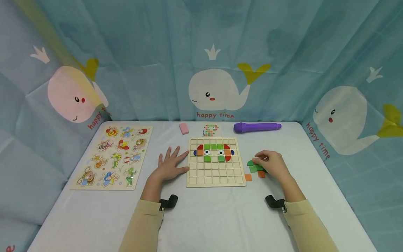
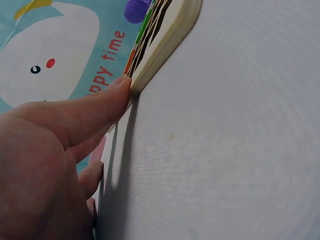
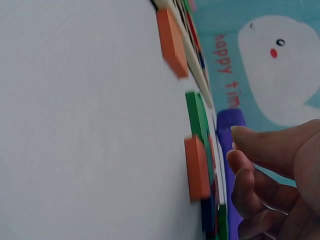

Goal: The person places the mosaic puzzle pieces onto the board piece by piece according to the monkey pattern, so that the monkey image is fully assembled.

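Note:
My left hand [image 1: 170, 166] lies spread on the table, its thumb and index fingertips at the left edge of the wooden grid board [image 1: 211, 180]. In the left wrist view the thumb [image 2: 95, 107] touches the board's side. Red, green, orange and blue tiles with two eye pieces form a pattern in the board's upper rows. My right hand [image 1: 272, 163] is over a small pile of green tiles [image 1: 253, 168], fingers curled and thumb near the index finger. An orange tile [image 1: 254, 161] shows by its fingertips; I cannot tell whether they pinch it.
An orange tile [image 1: 248, 177] lies by the board's lower right corner, and another orange tile [image 1: 261, 174] at the pile's front. Behind the board are a pattern card [image 1: 210, 130], a pink block [image 1: 184, 128] and a purple toy microphone [image 1: 257, 127]. An insect puzzle board [image 1: 114, 157] lies left.

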Motion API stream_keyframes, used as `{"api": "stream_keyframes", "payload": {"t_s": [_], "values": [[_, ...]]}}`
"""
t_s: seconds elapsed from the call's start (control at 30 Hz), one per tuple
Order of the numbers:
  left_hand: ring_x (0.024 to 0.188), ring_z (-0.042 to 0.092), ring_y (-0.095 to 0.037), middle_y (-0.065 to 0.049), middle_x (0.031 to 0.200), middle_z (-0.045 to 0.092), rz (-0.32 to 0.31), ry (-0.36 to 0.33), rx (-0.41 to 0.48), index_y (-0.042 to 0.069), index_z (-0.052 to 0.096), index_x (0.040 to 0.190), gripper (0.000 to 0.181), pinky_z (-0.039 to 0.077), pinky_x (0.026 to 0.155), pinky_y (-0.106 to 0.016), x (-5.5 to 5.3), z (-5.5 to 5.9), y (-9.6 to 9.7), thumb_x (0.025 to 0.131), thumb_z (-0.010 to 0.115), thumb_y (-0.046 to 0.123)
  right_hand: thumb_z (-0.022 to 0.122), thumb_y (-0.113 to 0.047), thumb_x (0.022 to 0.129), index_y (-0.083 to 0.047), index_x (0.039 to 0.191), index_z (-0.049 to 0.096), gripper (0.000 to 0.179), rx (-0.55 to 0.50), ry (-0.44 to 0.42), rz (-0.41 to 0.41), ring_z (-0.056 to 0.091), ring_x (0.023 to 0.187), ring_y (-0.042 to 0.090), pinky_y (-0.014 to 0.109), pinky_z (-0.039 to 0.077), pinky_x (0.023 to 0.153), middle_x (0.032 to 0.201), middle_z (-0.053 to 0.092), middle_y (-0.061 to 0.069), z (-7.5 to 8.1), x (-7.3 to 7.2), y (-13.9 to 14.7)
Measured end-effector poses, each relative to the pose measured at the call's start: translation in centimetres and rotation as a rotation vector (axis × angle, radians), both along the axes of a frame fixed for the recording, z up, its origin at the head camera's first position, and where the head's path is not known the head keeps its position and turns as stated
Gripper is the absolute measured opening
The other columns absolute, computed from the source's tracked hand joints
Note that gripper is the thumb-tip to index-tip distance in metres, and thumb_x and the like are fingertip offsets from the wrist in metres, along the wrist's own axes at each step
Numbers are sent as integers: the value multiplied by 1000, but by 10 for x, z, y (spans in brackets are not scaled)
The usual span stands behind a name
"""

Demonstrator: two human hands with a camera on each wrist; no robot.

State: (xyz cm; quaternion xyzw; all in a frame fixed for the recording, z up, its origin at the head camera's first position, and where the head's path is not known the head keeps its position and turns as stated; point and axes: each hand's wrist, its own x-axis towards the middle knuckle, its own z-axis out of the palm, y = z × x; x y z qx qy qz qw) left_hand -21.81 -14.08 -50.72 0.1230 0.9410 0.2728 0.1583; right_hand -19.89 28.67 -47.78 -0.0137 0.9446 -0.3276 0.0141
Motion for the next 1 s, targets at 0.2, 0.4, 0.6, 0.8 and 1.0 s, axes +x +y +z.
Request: {"api": "stream_keyframes", "payload": {"t_s": [0.2,0.4,0.6,0.8,1.0], "values": [[156,-14,-38,-7,171,5,-7,13,8,33,33,159,75,-15,118,-66,0,0,0,93,64,53,74,-23,93,-6,108,75,22,38,-14,-11,63,81,20,32,51,70,94,74,8,-3,9,25],[156,-13,-39,-9,171,6,-9,14,4,33,33,159,75,-15,118,-66,0,-1,1,93,64,54,76,-23,92,-6,107,75,22,53,-50,-16,59,81,21,31,48,68,88,69,4,-6,14,41],[156,-13,-39,-8,171,5,0,13,9,34,33,159,74,-16,118,-65,0,1,0,93,64,53,77,-22,90,-6,103,76,21,73,-55,-6,54,74,19,29,44,62,82,64,3,-4,15,42],[156,-14,-38,-8,171,5,-2,12,13,34,33,159,74,-16,119,-64,0,1,0,94,64,52,77,-25,90,-7,103,77,22,109,-57,7,51,77,20,30,42,64,86,64,5,-6,11,38],[156,-13,-38,-8,171,5,-10,3,14,32,33,159,74,-16,119,-64,2,3,0,94,64,52,78,-26,90,-4,100,75,24,144,-78,4,51,76,21,32,40,65,81,62,5,-4,7,33]]}}
